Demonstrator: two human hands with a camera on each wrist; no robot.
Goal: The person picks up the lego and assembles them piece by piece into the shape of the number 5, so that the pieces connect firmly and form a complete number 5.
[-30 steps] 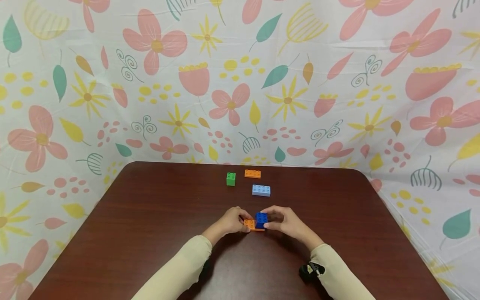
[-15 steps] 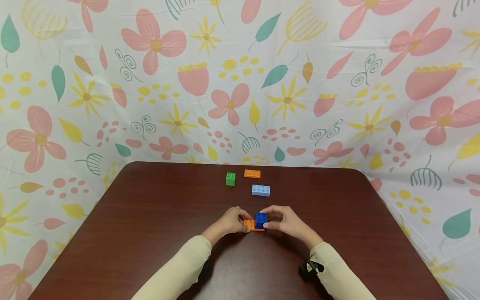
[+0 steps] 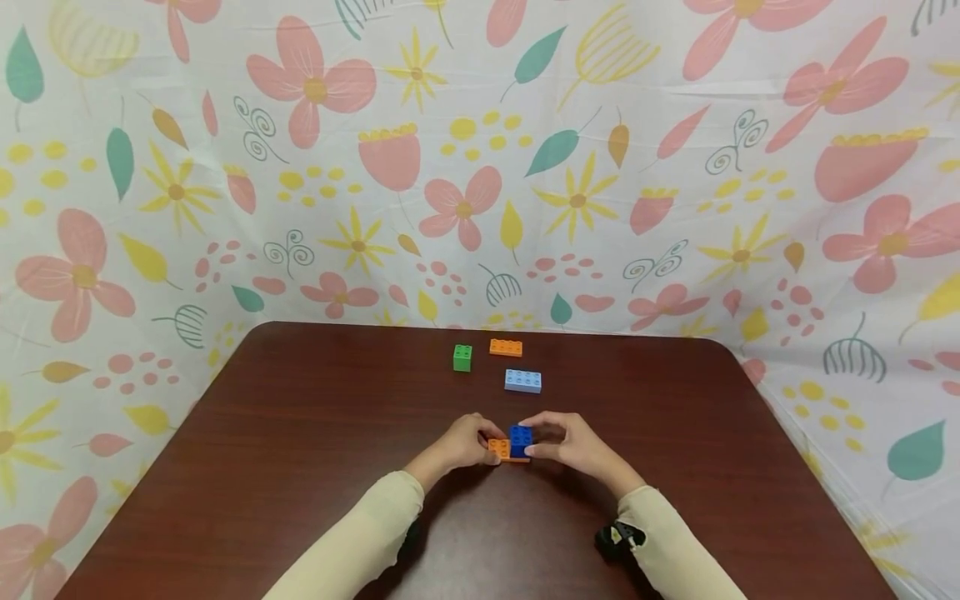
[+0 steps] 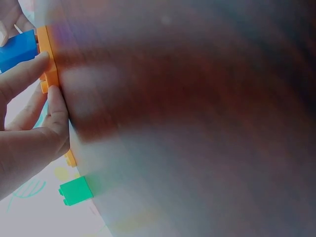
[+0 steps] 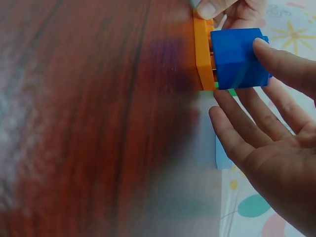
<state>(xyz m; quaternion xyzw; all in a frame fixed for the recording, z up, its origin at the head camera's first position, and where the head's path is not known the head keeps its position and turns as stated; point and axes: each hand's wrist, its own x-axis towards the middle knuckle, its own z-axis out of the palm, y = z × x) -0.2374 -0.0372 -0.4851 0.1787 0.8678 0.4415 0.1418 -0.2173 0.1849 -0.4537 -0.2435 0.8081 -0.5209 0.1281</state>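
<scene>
On the table lies a flat orange toy building brick [image 3: 498,449], its left end pinched between the thumb and fingers of my left hand [image 3: 462,442]. My right hand [image 3: 576,447] holds a dark blue square brick [image 3: 521,440] over the orange brick's right half, thumb on the near side and fingers behind. In the right wrist view, a narrow gap with studs showing separates the blue brick [image 5: 239,59] from the orange one [image 5: 202,52]. The left wrist view shows a thumb and fingertips on the orange brick's edges.
Beyond the hands lie a green brick [image 3: 462,358], a second flat orange brick [image 3: 506,347] and a light blue brick [image 3: 522,381]. The dark brown table [image 3: 337,400] ends at a flower-patterned cloth [image 3: 465,275].
The blue brick and my right hand have shifted very slightly left over the orange brick. My left hand and the other bricks stay in place.
</scene>
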